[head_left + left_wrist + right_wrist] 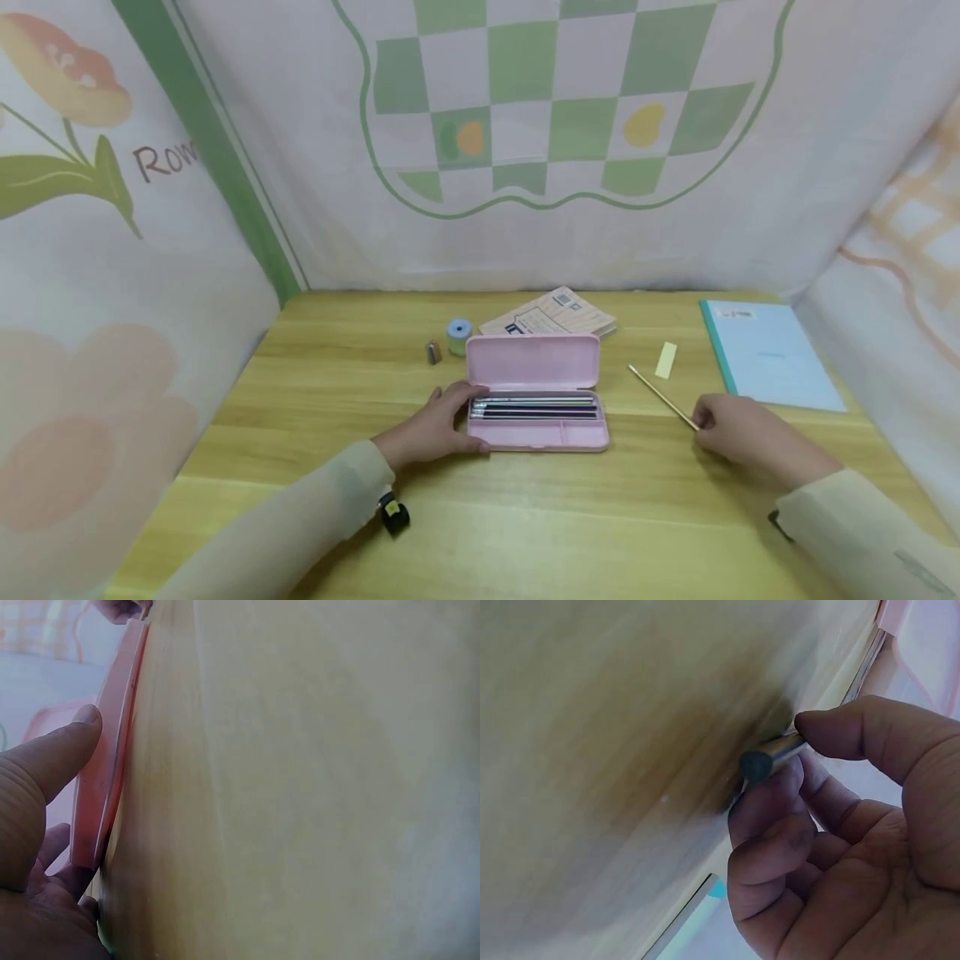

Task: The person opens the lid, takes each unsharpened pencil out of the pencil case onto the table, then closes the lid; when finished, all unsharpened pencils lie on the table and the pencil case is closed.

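Note:
A pink pencil case (536, 433) lies with its lid raised, and several pencils (536, 408) lie side by side in its back compartment. My left hand (438, 425) grips the case's left end, thumb against the front wall and fingers toward the back. In the left wrist view that thumb (71, 746) presses the case's side (112, 750). Off to the right of the case, my right hand (738, 433) pinches a slim gold pencil (660, 394) near one end, its other end pointing away to the left. The right wrist view shows the pencil's dark round end (756, 766) between thumb and fingers.
Behind the case are a small sharpener (433, 352), a blue-and-green round item (459, 336) and stacked booklets (551, 312). A pale yellow strip (665, 360) lies beyond the gold pencil. A light blue notebook (776, 354) is at the right. Fabric walls enclose the wooden table (525, 517).

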Demonstrator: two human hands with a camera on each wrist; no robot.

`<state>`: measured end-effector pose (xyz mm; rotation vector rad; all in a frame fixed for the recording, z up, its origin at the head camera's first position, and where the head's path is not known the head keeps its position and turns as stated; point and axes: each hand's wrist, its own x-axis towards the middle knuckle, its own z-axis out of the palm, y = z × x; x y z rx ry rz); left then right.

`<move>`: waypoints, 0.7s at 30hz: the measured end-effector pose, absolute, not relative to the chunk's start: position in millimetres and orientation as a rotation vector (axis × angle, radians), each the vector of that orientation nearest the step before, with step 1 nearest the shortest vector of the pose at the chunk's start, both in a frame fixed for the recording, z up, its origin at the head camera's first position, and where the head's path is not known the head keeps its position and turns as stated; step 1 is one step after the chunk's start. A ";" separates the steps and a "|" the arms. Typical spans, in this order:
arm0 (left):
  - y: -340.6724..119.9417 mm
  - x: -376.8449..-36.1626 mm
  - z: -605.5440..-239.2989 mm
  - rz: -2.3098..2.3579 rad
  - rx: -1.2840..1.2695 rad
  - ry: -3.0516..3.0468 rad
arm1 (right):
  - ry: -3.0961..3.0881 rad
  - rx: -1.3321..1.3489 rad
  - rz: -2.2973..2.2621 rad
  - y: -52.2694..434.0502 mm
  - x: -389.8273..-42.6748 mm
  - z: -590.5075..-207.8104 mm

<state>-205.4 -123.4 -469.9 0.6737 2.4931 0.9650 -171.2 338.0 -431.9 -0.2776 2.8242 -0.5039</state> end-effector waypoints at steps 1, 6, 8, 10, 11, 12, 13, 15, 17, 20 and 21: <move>-123.1 -205.5 -469.9 0.965 0.671 2.491 | 2.825 -0.279 -0.495 337.3 -171.6 -431.4; -122.4 -206.0 -470.4 0.959 0.668 2.484 | 2.902 -0.316 -0.409 326.6 -167.4 -425.9; -122.5 -206.0 -470.5 0.958 0.682 2.484 | 2.944 -0.345 -0.388 315.6 -164.1 -421.3; -122.5 -206.2 -470.6 0.961 0.695 2.484 | 2.978 -0.377 -0.385 299.9 -161.2 -416.5; -122.7 -206.5 -470.9 0.961 0.696 2.484 | 2.973 -0.394 -0.399 291.2 -160.5 -413.9; -123.0 -206.7 -471.2 0.958 0.697 2.486 | 2.969 -0.427 -0.411 282.1 -160.0 -411.5; -123.2 -206.8 -471.5 0.963 0.695 2.485 | 2.960 -0.460 -0.436 272.6 -159.6 -409.2; -123.5 -206.8 -471.9 0.965 0.689 2.487 | 2.934 -0.514 -0.508 254.1 -159.8 -407.7; -123.9 -206.7 -472.0 0.961 0.685 2.487 | 2.905 -0.586 -0.580 237.4 -161.8 -408.6; -124.0 -206.0 -471.5 0.970 0.685 2.487 | 2.889 -0.714 -0.648 214.7 -168.1 -415.5; -124.0 -205.9 -471.6 0.972 0.686 2.487 | 2.893 -0.759 -0.646 208.0 -170.8 -418.0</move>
